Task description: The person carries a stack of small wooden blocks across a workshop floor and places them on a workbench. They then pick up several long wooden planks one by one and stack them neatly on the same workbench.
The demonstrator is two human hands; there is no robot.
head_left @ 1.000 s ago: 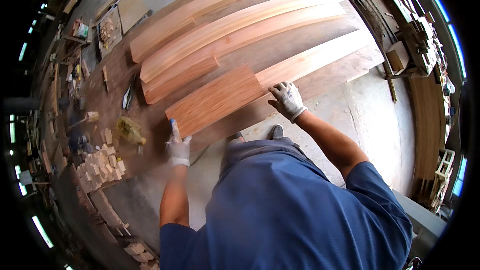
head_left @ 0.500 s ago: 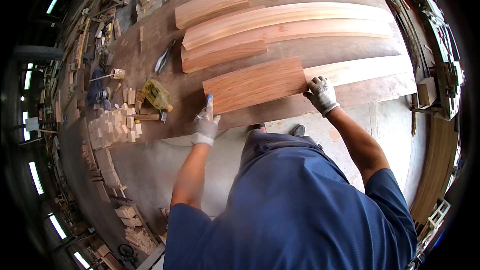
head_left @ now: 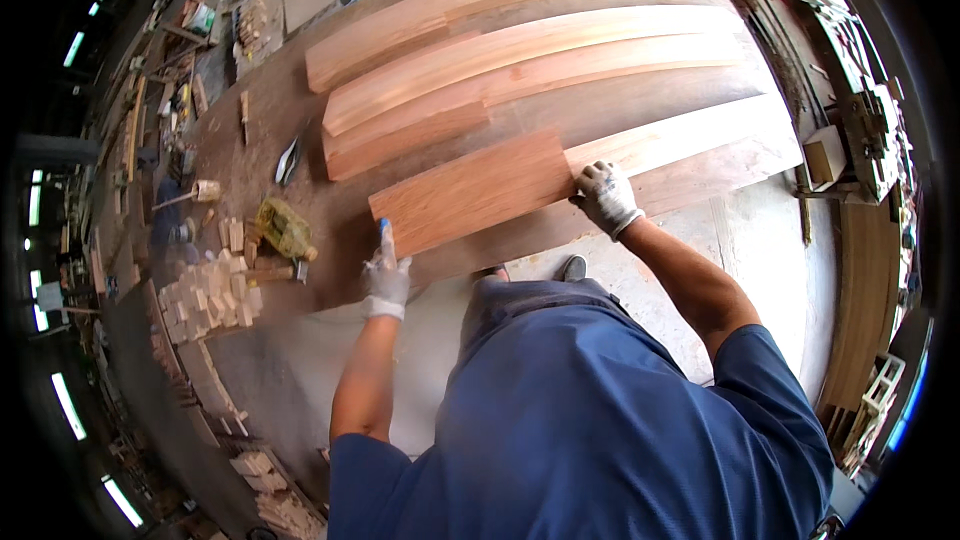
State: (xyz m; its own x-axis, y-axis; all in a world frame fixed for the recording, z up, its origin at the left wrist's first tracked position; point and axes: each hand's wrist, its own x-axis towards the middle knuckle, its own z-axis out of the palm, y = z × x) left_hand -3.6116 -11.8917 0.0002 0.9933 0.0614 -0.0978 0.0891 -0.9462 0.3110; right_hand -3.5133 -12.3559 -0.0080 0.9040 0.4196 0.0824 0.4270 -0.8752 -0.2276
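Reddish board (head_left: 468,190) lies on counter (head_left: 600,108), left hand (head_left: 386,280) half-open against board's left end, right hand (head_left: 606,198) curled gripping its right near corner; judged stiff, moderately heavy, best held by both ends.

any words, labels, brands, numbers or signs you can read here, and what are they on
None can be read.
Right glove: marks on its back, too blurred to tell whether they are print.
White-and-green bucket, upper left: too small to read.
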